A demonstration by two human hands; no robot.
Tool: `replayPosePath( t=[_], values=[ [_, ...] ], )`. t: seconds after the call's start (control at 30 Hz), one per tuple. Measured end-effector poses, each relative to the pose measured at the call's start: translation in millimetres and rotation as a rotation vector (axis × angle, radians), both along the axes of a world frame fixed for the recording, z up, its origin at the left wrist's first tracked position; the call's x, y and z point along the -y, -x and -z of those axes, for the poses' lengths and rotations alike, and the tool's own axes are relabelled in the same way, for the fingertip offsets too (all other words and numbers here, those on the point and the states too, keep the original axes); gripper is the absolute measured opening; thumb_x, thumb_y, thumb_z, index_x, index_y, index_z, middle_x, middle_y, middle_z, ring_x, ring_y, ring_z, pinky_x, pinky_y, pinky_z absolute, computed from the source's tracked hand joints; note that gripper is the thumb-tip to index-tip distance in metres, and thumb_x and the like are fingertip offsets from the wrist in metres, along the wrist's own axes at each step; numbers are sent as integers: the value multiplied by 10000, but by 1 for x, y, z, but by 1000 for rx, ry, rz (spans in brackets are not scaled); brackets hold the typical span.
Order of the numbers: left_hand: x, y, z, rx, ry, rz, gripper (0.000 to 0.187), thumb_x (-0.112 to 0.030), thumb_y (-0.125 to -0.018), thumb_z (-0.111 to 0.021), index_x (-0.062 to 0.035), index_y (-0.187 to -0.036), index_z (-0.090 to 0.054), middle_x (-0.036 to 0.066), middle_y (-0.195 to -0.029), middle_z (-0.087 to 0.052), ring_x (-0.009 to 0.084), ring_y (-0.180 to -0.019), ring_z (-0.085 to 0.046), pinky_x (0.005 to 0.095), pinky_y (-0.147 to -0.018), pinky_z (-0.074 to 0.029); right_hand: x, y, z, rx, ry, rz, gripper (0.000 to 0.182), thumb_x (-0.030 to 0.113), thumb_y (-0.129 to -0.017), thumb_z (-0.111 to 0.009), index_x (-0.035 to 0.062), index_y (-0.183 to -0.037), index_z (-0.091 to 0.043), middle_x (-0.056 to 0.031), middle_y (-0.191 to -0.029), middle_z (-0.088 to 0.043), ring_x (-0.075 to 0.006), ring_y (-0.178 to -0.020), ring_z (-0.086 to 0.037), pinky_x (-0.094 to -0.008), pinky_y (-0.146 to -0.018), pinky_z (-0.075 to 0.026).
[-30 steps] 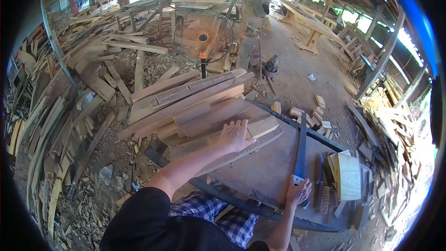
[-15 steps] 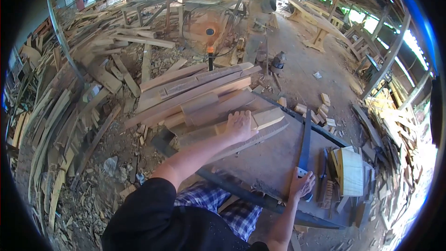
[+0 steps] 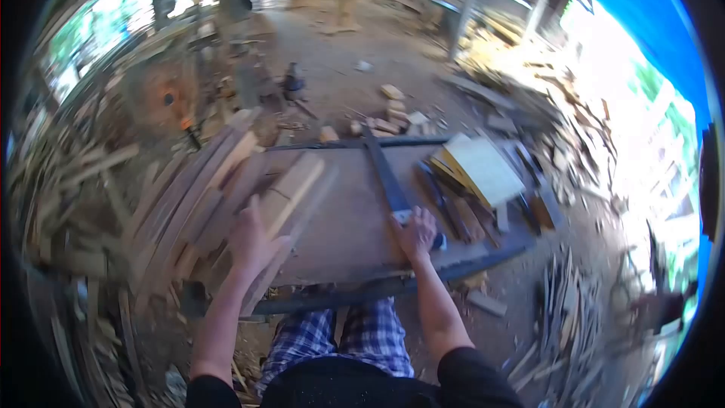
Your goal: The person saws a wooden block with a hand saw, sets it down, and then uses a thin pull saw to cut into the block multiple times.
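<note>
My right hand (image 3: 417,234) is closed over the handle of a hand saw (image 3: 384,174), whose dark blade lies on the worktable and points away from me. My left hand (image 3: 253,238) is at the near end of a pale wooden block (image 3: 291,193), thumb and fingers apart. Motion blur hides whether it touches the block. Long wooden boards (image 3: 204,189) lie side by side on the table's left.
The worktable (image 3: 340,234) has a dark edge. On its right, pale boards (image 3: 483,170) are stacked beside dark-handled tools (image 3: 444,200). Wood offcuts (image 3: 389,117) lie on the ground beyond. Scrap piles (image 3: 559,325) are at right, and an orange-and-black fan (image 3: 177,109) is at left.
The view has swung to the right. My left hand has loosened from the wooden block and drawn back toward its near end. My right hand remains at the saw handle.
</note>
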State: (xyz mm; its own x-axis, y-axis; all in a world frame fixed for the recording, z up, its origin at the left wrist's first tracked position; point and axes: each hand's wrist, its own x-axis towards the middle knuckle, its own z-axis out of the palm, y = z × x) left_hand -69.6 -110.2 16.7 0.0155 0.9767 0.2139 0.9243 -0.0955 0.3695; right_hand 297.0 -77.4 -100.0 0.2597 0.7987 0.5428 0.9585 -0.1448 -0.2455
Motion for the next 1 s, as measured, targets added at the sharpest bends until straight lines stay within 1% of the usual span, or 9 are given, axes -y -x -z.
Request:
replayPosePath(
  t=[0.03,0.07,0.13,0.3,0.37,0.57,0.67,0.87,1.0],
  values=[
    [16,7,4,-43,-41,-54,1108,-426,-632,-857,-52,-1475,-243,193,-1300,-493,391,-1210,-481,547,-994,-354,-2,-1,3,-30,55,-16,581,496,-761,-707,7,-1049,-583,-164,-992,-591,-360,-965,-568,-466,-803,-468],
    [32,10,3,-59,-20,-35,1108,-426,-632,-857,-52,-1475,-243,193,-1300,-493,391,-1210,-481,547,-994,-354,-3,0,1,-31,17,-8,579,500,-766,-698,9,-1050,-582,-163,-994,-585,-358,-963,-565,-468,-797,-467],
    [66,22,6,6,-7,-195,1187,-472,-627,-848,-78,-1515,-165,205,-1391,-388,402,-1293,-377,582,-1042,-268,-2,7,5,-52,19,-4,578,504,-772,-688,10,-1050,-581,-163,-996,-580,-356,-961,-561,-470,-790,-465],
    [122,51,48,-123,22,-216,1197,-478,-614,-851,-102,-1520,-165,214,-1471,-311,400,-1368,-280,606,-1054,-225,-2,3,7,-5,20,-11,572,524,-773,-678,18,-1020,-583,-148,-971,-574,-337,-921,-568,-464,-759,-465],
    [125,54,52,-119,-12,-228,1183,-456,-612,-858,-118,-1520,-178,216,-1497,-271,393,-1394,-235,620,-1063,-209,-1,7,4,10,45,2,560,522,-778,-681,19,-1005,-584,-144,-962,-575,-331,-903,-568,-457,-751,-462],
    [119,64,46,-46,68,-177,1146,-412,-609,-865,-189,-1520,-206,223,-1509,-231,435,-1392,-209,636,-1071,-216,-1,5,7,35,24,-1,569,533,-803,-660,9,-1018,-597,-147,-955,-575,-332,-917,-557,-456,-758,-450],
    [117,67,44,-39,104,-165,1157,-393,-594,-874,-193,-1519,-209,229,-1503,-235,454,-1388,-204,635,-1067,-229,-1,5,7,18,33,0,567,532,-804,-660,6,-1009,-602,-150,-962,-576,-335,-932,-552,-455,-776,-445],
    [106,86,36,17,125,-118,1166,-331,-577,-874,-168,-1519,-206,222,-1494,-259,441,-1377,-244,615,-1098,-220,0,6,5,-4,41,3,564,529,-807,-657,1,-1000,-611,-149,-970,-576,-336,-939,-552,-453,-791,-444],
    [101,93,31,10,124,-99,1207,-399,-573,-887,-162,-1524,-183,232,-1517,-233,453,-1392,-222,634,-1089,-207,1,9,-1,-25,73,17,566,521,-808,-659,-3,-1019,-612,-151,-970,-576,-336,-954,-551,-447,-810,-445]
  ],
)
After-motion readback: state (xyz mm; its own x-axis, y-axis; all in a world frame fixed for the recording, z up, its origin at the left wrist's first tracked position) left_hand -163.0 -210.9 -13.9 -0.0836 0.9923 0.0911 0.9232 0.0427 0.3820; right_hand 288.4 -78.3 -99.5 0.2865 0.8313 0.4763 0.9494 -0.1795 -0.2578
